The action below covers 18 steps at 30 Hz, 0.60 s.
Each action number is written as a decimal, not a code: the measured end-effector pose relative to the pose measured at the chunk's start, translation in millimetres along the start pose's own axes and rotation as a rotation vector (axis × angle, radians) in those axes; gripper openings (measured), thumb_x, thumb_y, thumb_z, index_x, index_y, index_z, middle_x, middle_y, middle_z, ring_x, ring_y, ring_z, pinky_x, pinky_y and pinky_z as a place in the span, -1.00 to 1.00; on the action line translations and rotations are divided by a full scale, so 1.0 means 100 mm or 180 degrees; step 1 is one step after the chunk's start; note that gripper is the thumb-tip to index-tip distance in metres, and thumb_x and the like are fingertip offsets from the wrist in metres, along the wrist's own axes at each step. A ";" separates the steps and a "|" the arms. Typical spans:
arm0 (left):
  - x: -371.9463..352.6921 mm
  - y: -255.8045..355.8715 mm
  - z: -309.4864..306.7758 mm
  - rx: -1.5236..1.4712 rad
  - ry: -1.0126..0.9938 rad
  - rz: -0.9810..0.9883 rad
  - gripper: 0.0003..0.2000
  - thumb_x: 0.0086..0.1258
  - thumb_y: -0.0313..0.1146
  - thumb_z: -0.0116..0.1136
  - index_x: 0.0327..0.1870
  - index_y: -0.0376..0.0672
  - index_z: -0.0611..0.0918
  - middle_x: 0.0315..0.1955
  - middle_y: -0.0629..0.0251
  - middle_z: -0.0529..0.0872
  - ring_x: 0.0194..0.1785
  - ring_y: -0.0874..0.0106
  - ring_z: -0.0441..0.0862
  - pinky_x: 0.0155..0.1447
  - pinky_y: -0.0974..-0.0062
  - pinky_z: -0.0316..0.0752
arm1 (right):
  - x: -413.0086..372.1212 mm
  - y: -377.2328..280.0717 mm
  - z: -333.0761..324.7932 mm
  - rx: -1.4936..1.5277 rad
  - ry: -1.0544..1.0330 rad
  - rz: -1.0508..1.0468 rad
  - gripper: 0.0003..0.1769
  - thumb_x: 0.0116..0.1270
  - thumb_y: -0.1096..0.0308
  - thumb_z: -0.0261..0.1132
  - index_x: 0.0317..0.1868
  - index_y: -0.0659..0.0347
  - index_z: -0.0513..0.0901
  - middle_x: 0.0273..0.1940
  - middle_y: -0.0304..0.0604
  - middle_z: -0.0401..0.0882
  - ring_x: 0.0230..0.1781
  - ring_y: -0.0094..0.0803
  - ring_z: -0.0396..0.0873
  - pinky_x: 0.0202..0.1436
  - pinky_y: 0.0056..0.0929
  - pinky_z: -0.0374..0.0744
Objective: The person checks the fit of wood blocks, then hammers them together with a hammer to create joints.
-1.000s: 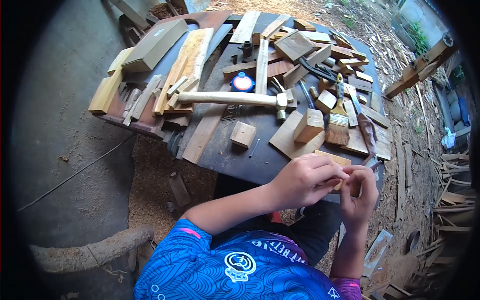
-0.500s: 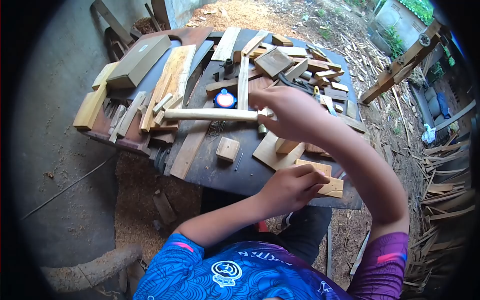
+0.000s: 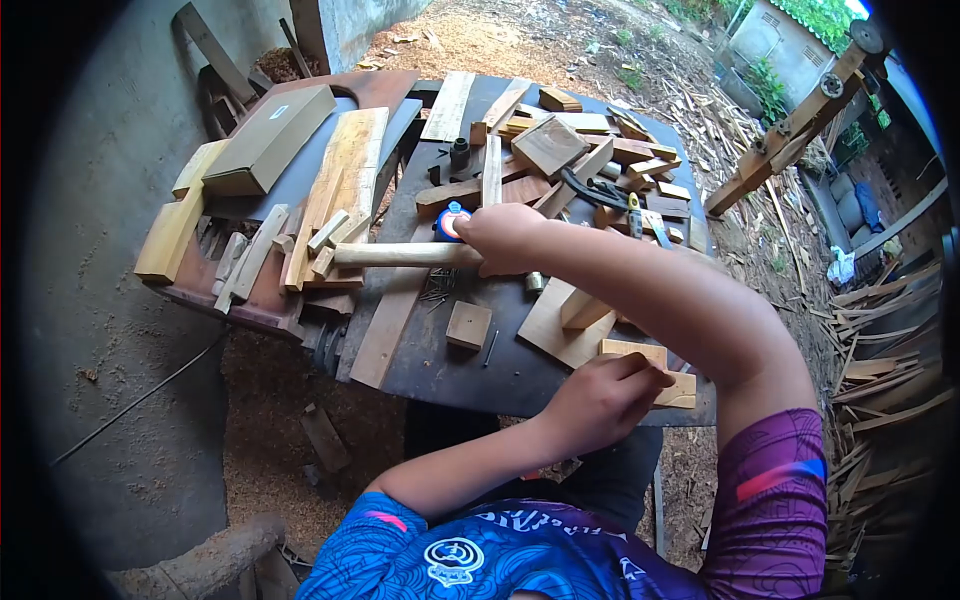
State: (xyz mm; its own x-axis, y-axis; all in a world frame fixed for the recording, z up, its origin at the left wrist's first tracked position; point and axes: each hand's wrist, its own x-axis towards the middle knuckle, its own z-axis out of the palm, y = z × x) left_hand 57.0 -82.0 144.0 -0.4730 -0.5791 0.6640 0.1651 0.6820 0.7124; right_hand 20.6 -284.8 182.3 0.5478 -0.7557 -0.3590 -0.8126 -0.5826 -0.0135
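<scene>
My right hand [image 3: 508, 240] is closed round the pale wooden handle of a hammer [image 3: 405, 255], which lies across the bench; the hand hides the hammer's head. Just beyond the handle a blue tape measure [image 3: 453, 220] is partly covered by that hand. My left hand [image 3: 605, 397] is closed in a pinch over a light wooden piece [image 3: 678, 390] at the bench's near edge; what its fingertips hold is hidden. Between the hands stand a small wooden block [image 3: 468, 325], a nail [image 3: 491, 347] and a flat board [image 3: 555, 325] with an upright block [image 3: 583, 309] on it.
Wood offcuts [image 3: 550, 147] crowd the far side of the dark bench [image 3: 420, 340], with a black clamp-like tool [image 3: 590, 190] among them. To the left, a cardboard box [image 3: 270, 140] and long boards [image 3: 345, 170] lie on another surface. A wooden post [image 3: 790, 140] leans at right.
My right hand has moved left from near the hammer's head end onto its handle. My left hand stays pinched over the wooden piece. The view has shifted slightly.
</scene>
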 end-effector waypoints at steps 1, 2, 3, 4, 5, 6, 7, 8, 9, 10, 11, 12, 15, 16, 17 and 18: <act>0.00 -0.01 0.01 -0.0016 0.0017 0.0027 -0.77 0.43 -0.50 0.43 0.07 -0.09 0.77 -0.11 0.21 0.81 -0.10 0.12 0.83 -0.02 0.17 0.74 | 0.01 -0.02 0.02 -0.0071 0.0070 0.0013 -0.45 0.15 0.29 0.67 0.14 0.21 0.71 -0.03 0.04 0.84 0.02 0.07 0.84 0.03 -0.01 0.80; 0.00 -0.01 0.01 -0.0005 0.0018 0.0033 -0.77 0.43 -0.50 0.43 0.07 -0.09 0.77 -0.11 0.21 0.81 -0.11 0.12 0.83 -0.02 0.17 0.74 | 0.02 -0.02 0.04 -0.0139 -0.0031 0.0019 -0.47 0.14 0.29 0.66 0.12 0.21 0.72 -0.03 0.02 0.85 0.01 0.05 0.85 0.03 -0.02 0.80; 0.00 -0.02 0.01 0.0002 0.0014 0.0035 -0.77 0.44 -0.51 0.43 0.07 -0.09 0.77 -0.11 0.20 0.81 -0.11 0.12 0.83 -0.03 0.17 0.74 | 0.00 -0.06 0.00 -0.0200 -0.0135 0.0028 -0.49 0.14 0.28 0.66 0.10 0.21 0.74 -0.04 0.01 0.85 0.00 0.03 0.85 0.02 -0.03 0.80; 0.00 -0.02 0.01 0.0002 -0.0002 0.0036 -0.77 0.44 -0.51 0.43 0.07 -0.09 0.77 -0.11 0.20 0.81 -0.11 0.12 0.83 -0.04 0.17 0.74 | -0.03 -0.09 -0.02 -0.0251 -0.0240 0.0046 -0.50 0.14 0.28 0.66 0.08 0.21 0.75 -0.05 -0.01 0.85 -0.01 0.01 0.86 0.01 -0.04 0.81; 0.00 -0.02 0.01 -0.0003 0.0009 0.0041 -0.77 0.45 -0.51 0.42 0.07 -0.10 0.77 -0.12 0.20 0.81 -0.12 0.13 0.83 -0.05 0.18 0.74 | -0.07 -0.11 -0.05 -0.0176 -0.0151 0.0081 -0.52 0.14 0.27 0.65 0.07 0.20 0.76 -0.07 -0.04 0.86 -0.01 -0.04 0.87 -0.02 -0.05 0.82; 0.00 -0.02 0.01 -0.0013 0.0019 0.0048 -0.78 0.45 -0.51 0.42 0.08 -0.10 0.77 -0.12 0.19 0.81 -0.13 0.13 0.83 -0.07 0.19 0.75 | -0.09 -0.11 -0.05 -0.0239 -0.0036 0.0105 -0.58 0.15 0.25 0.65 0.01 0.16 0.82 -0.06 -0.06 0.86 -0.02 -0.06 0.87 -0.02 -0.05 0.82; 0.00 -0.01 0.01 -0.0020 0.0031 0.0056 -0.78 0.46 -0.51 0.42 0.08 -0.10 0.77 -0.13 0.19 0.81 -0.14 0.14 0.83 -0.09 0.20 0.75 | -0.10 -0.08 -0.07 -0.0130 0.0013 0.0224 -0.61 0.15 0.24 0.65 -0.01 0.14 0.84 -0.07 -0.06 0.87 -0.03 -0.06 0.87 -0.02 -0.06 0.82; 0.00 -0.01 0.01 -0.0010 0.0038 0.0058 -0.78 0.46 -0.51 0.41 0.08 -0.11 0.77 -0.14 0.19 0.81 -0.16 0.15 0.83 -0.10 0.21 0.75 | -0.12 -0.04 -0.10 -0.0023 0.0069 0.0343 -0.63 0.15 0.23 0.65 -0.04 0.12 0.86 -0.08 -0.06 0.87 -0.04 -0.07 0.87 -0.01 -0.07 0.82; 0.01 -0.01 0.01 0.0003 0.0040 0.0062 -0.78 0.47 -0.52 0.41 0.08 -0.11 0.77 -0.14 0.19 0.81 -0.17 0.15 0.84 -0.12 0.22 0.75 | -0.21 -0.02 -0.19 0.0203 0.0162 0.0430 -0.68 0.17 0.19 0.65 -0.10 0.12 0.88 -0.12 -0.03 0.87 -0.06 -0.07 0.87 0.02 -0.07 0.81; 0.01 0.00 0.00 0.0013 0.0037 0.0067 -0.78 0.47 -0.52 0.41 0.09 -0.11 0.77 -0.15 0.19 0.81 -0.19 0.16 0.84 -0.14 0.23 0.75 | -0.30 0.02 -0.27 0.0329 0.0246 0.0450 -0.65 0.20 0.18 0.65 -0.04 0.11 0.86 -0.16 -0.03 0.86 -0.09 -0.06 0.86 0.02 -0.06 0.81; 0.02 0.02 -0.01 0.0040 -0.0003 0.0042 -0.78 0.48 -0.52 0.41 0.09 -0.10 0.77 -0.17 0.19 0.81 -0.22 0.17 0.84 -0.15 0.23 0.76 | -0.36 0.07 -0.33 0.0417 0.0439 0.0441 -0.62 0.23 0.14 0.65 -0.02 0.11 0.84 -0.16 -0.04 0.86 -0.09 -0.05 0.86 0.02 -0.04 0.80; 0.03 0.04 -0.03 0.0044 -0.0031 0.0014 -0.78 0.48 -0.52 0.41 0.09 -0.10 0.77 -0.17 0.19 0.81 -0.22 0.16 0.85 -0.15 0.23 0.76 | -0.44 0.10 -0.40 0.0499 0.0636 0.0433 -0.60 0.26 0.09 0.64 0.01 0.11 0.83 -0.16 -0.05 0.86 -0.10 -0.04 0.86 0.01 -0.03 0.80; 0.06 0.06 -0.04 -0.0015 -0.0055 -0.0073 -0.82 0.50 -0.51 0.41 0.06 -0.10 0.78 -0.13 0.18 0.83 -0.21 0.14 0.87 -0.13 0.21 0.78 | -0.78 0.28 -0.54 -0.0139 0.1688 0.0150 -0.50 0.38 -0.15 0.54 0.02 0.09 0.78 -0.23 -0.09 0.86 -0.23 -0.16 0.86 -0.16 -0.12 0.80; 0.06 0.08 -0.07 0.0048 -0.0178 -0.0150 -0.83 0.50 -0.51 0.40 0.04 -0.11 0.78 -0.10 0.17 0.84 -0.15 0.15 0.89 -0.08 0.24 0.79 | -1.00 0.18 -0.76 0.0078 0.1465 0.0571 -0.51 0.42 -0.17 0.53 0.01 0.09 0.77 -0.32 -0.13 0.85 -0.40 -0.21 0.83 -0.28 -0.15 0.77; 0.07 0.07 -0.07 0.0051 -0.0177 -0.0135 -0.83 0.50 -0.51 0.40 0.04 -0.12 0.78 -0.09 0.17 0.85 -0.10 0.15 0.89 -0.04 0.25 0.80 | -1.24 0.11 -0.89 0.0678 0.1726 0.0702 -0.53 0.47 -0.14 0.51 0.01 0.10 0.77 -0.35 -0.15 0.85 -0.43 -0.23 0.83 -0.33 -0.21 0.74; 0.07 0.07 -0.07 0.0065 -0.0174 -0.0114 -0.83 0.50 -0.51 0.40 0.04 -0.12 0.78 -0.08 0.16 0.85 -0.06 0.15 0.90 -0.01 0.26 0.81 | -1.46 0.10 -0.94 0.1273 0.2000 0.0824 -0.56 0.53 -0.12 0.49 0.00 0.12 0.77 -0.38 -0.16 0.85 -0.46 -0.25 0.83 -0.37 -0.27 0.71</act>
State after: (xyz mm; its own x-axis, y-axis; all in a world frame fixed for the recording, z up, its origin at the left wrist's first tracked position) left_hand 60.6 -83.9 155.4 -0.5248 -0.5785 0.6245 0.1299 0.6706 0.7304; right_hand -48.6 -208.1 321.8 0.2443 -0.9496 0.1966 -0.8742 -0.3034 -0.3791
